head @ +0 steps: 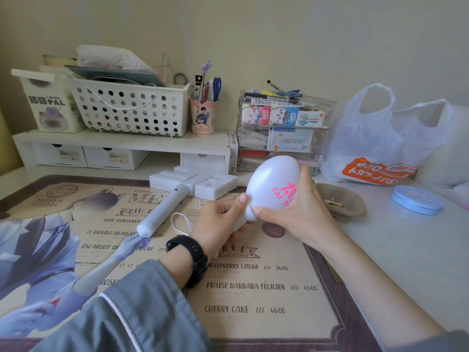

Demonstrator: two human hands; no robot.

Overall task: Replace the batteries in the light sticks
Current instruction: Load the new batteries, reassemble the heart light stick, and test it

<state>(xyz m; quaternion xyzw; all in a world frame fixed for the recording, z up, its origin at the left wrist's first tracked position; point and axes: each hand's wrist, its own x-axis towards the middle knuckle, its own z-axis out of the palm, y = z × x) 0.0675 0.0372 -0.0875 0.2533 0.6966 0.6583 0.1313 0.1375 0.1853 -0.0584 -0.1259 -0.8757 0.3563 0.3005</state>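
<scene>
I hold a white light stick with an egg-shaped globe [272,179] marked in pink above the desk mat. My left hand [219,222] grips its short handle, which is mostly hidden in my fist, with the thumb up at the neck. My right hand [297,212] wraps round the globe from the right side. A thin white wrist strap [180,222] loops out below my left hand. A second white light stick [165,207] with a blocky head lies flat on the mat, handle pointing toward me.
A printed desk mat [253,288] covers the desk. Behind stand a shelf with a perforated basket [127,110], a pen cup [203,115] and clear drawers [279,130]. A plastic bag [380,143], a blue round tin [416,199] and a beige pouch [340,201] lie to the right.
</scene>
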